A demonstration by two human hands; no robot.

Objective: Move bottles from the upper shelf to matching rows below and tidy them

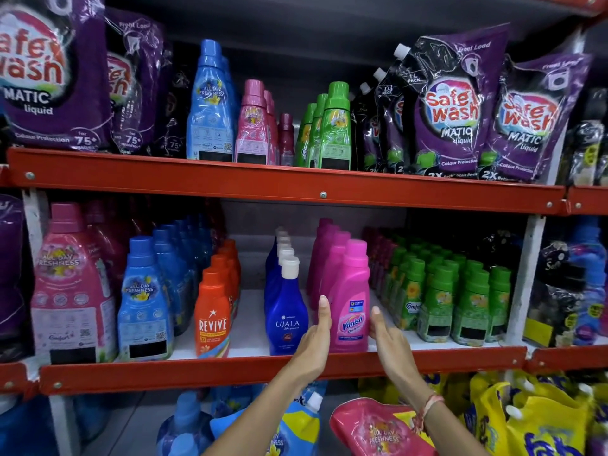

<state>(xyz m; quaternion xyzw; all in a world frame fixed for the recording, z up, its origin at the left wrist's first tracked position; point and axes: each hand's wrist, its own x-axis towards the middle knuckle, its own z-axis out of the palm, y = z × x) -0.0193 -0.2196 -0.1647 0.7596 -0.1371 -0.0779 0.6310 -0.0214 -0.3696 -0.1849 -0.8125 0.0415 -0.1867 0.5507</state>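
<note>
- Vanish bottle (351,301) stands upright (front of its row) right between both hands
- left hand (314,340) and right hand (390,340) flat, open, flanking it, not clamped

Red-orange shelf rails (296,189) carry purple pouches (454,106), a blue bottle (210,103), pink bottles (253,126) and green ones (335,126). Below stand an orange bottle (212,314) (rainbow-striped at its base), a white-capped cobalt bottle (286,311) and a magenta bottle (353,297).

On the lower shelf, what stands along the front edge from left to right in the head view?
Big pink bottle → blue bottle → orange Revive bottle → blue Ujala bottle → pink Vanish bottle between both hands → green bottles.
</note>
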